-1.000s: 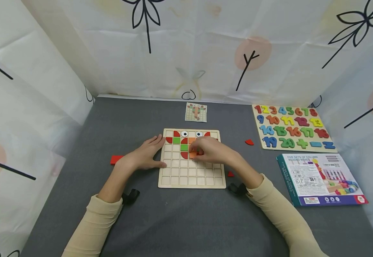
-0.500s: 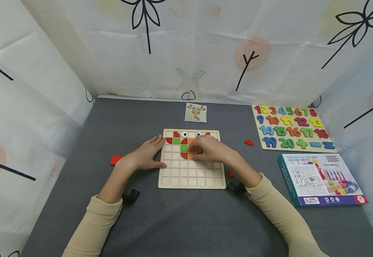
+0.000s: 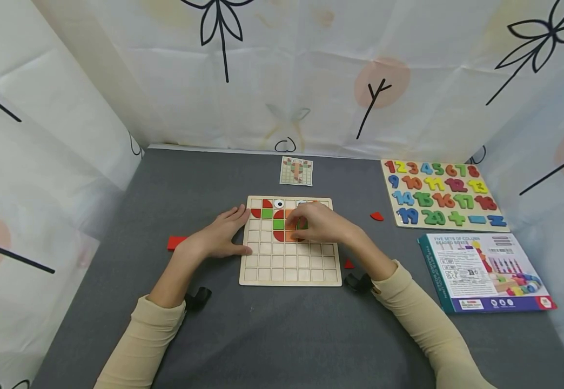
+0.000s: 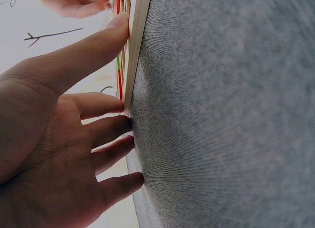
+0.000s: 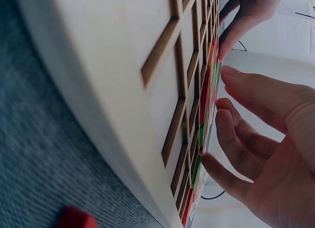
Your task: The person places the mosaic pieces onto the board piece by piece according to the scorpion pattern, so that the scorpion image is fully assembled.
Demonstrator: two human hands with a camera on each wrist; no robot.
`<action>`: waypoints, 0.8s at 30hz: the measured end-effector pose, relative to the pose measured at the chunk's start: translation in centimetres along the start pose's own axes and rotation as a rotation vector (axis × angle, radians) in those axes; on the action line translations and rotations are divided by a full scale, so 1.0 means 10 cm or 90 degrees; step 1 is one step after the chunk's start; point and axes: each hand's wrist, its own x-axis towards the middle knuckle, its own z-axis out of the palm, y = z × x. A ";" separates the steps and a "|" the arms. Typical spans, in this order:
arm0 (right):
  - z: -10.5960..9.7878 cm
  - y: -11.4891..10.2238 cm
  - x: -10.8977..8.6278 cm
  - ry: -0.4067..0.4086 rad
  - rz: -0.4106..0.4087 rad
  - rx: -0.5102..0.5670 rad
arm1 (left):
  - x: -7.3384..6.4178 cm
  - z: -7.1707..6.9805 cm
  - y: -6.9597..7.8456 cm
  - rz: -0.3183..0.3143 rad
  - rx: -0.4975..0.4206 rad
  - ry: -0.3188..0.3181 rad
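Observation:
A wooden grid board [image 3: 289,267] lies on the dark table, with red, green and orange flat tiles and a round eye tile [image 3: 279,203] set in its upper cells. My left hand [image 3: 219,235] rests at the board's left edge, fingers spread, thumb on the rim [image 4: 133,55]. Above the upper middle cells, my right hand [image 3: 321,222] has its fingertips right at the tiles, loosely bent with nothing pinched between them in the right wrist view. Below its thumb lies an orange tile [image 3: 289,236], beside a red rounded tile [image 3: 279,236]. The right hand hides several cells.
A pattern card [image 3: 296,170] lies behind the board. At right are a number puzzle board [image 3: 449,220] and a flat box [image 3: 496,270]. Loose red pieces include a quarter circle [image 3: 376,215], a triangle [image 3: 349,264], and a block [image 3: 176,242] by the left wrist.
The orange tile, at my right fingertips a second ago, now lies flat in its cell. My right hand has shifted slightly up and covers the right eye tile. The left hand stays put.

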 end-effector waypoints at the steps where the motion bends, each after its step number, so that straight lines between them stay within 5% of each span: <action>1: 0.00 0.00 0.00 -0.001 0.001 0.000 | 0.00 0.00 0.00 0.001 0.001 0.001; 13: -0.05 0.02 -0.10 0.001 -0.016 -0.010 | 0.02 0.00 -0.01 -0.008 0.003 -0.006; 24: -0.19 0.07 -0.55 0.008 0.019 0.006 | 0.02 0.01 0.00 -0.021 0.006 -0.016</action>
